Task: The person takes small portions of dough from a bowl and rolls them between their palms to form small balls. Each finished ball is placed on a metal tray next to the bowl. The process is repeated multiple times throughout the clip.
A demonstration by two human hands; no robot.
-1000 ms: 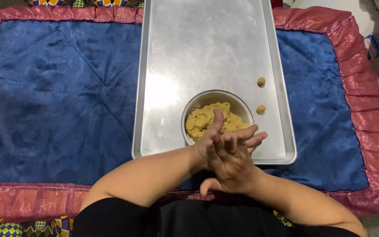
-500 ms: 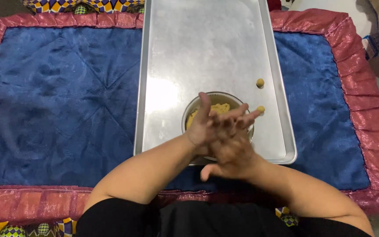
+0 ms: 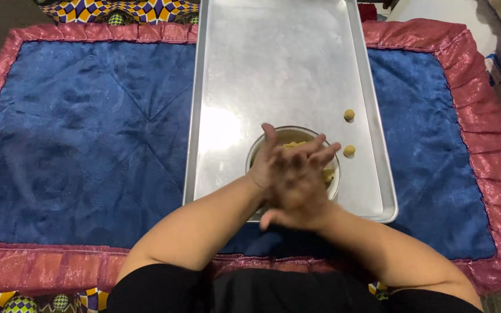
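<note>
My left hand (image 3: 279, 159) and my right hand (image 3: 302, 203) are pressed palm to palm, fingers stretched out, above a small round bowl (image 3: 254, 155). The left hand lies on top, its fingers pointing up and to the right. Anything between the palms is hidden. The bowl holds yellow dough (image 3: 327, 174), mostly covered by the hands, and stands at the near end of a long silver baking tray (image 3: 279, 69). Two small yellow dough balls (image 3: 349, 115) (image 3: 349, 150) lie on the tray, just right of the bowl.
The tray rests on a blue quilted cloth (image 3: 88, 133) with a shiny pink border (image 3: 59, 266). A patterned blue, yellow and white fabric (image 3: 123, 8) shows at the far edge. The far part of the tray is bare metal.
The joined hands slid against one another over the bowl, and the left hand's fingers moved further forward. The bowl and the two dough balls stayed where they were.
</note>
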